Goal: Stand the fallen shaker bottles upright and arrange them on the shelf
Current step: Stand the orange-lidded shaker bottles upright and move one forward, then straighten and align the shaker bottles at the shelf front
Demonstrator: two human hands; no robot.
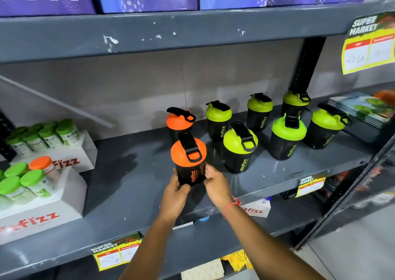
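Head view showed both hands, left hand (175,186) and right hand (214,181), clasping the orange-lidded shaker (189,162); a careless nudge risked toppling the green-lidded shaker (239,149) just beside it.

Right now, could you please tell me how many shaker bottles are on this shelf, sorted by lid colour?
Orange-lid shaker bottles: 2, the front one held by the left hand and right hand.
Green-lid shaker bottles: 6
Total: 8

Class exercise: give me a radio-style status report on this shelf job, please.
Left hand and right hand both clasp front orange-lid shaker, upright on shelf. All eight shakers standing. Nothing blocking.
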